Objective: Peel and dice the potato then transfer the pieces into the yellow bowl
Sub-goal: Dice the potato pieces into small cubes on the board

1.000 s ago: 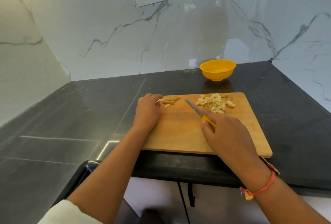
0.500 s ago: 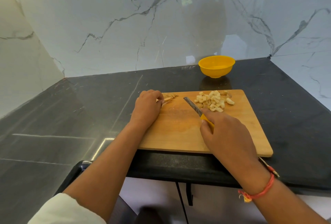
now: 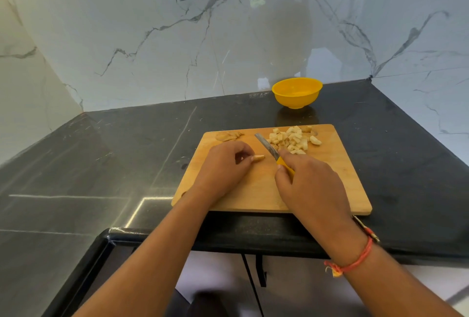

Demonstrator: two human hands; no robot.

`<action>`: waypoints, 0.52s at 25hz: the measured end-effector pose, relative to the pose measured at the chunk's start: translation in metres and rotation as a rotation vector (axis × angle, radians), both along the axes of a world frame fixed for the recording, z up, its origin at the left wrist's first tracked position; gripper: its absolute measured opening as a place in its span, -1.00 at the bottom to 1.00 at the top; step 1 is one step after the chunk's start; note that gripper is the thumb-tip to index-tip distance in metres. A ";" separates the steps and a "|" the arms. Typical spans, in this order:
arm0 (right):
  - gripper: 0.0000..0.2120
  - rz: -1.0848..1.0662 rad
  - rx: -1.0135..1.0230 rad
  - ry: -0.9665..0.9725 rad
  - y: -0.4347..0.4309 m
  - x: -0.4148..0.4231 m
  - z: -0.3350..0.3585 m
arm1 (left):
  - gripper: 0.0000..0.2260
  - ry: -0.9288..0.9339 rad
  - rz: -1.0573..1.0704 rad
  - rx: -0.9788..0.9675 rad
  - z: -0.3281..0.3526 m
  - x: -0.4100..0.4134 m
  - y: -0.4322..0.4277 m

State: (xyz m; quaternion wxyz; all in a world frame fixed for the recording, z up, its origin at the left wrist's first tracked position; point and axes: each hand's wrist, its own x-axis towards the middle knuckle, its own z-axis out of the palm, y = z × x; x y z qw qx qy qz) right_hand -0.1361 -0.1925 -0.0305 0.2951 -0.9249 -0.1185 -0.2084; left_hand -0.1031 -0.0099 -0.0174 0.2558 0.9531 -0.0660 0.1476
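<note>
1. Right hand: clenched round the yellow handle of the knife, with the blade running away and to the left of the grip. The forefinger sits close to the blade heel, so a forward slip under pressure could cut it.
2. Left hand: its fingertips pinch a small potato piece just left of the blade. The piece is short and leaves little margin between fingertip and cut line. It may also skid or roll when the edge bites.
3. Board: the near edge lies close to the counter front. Hard downward strokes could shift it, though that is a judgement and no slip is seen.
4. Dice: heaped just beyond the right grip, beside the blade. A sideways swing could scatter cubes off the board.
5. Slices: uncut, beyond the left grip at the board's far corner. They are easily nudged onto the counter.
6. Bowl: well beyond the dice and apart from the board, with no pieces seen inside. Transfer across that gap risks dropped cubes.
</note>
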 end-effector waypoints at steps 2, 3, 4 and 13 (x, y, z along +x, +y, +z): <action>-0.60 -0.001 0.001 0.005 0.000 0.000 0.000 | -0.87 0.040 -0.005 -0.037 -0.001 0.000 0.000; -0.60 -0.002 0.003 0.007 0.000 0.000 0.001 | -0.87 0.042 0.003 -0.065 -0.001 0.001 0.000; -0.60 -0.001 0.006 0.010 0.000 0.000 0.001 | -0.88 0.039 0.015 -0.083 -0.001 0.001 -0.001; -0.61 0.061 -0.045 0.027 -0.003 -0.010 0.006 | -0.92 -0.012 0.087 -0.110 -0.006 0.001 -0.007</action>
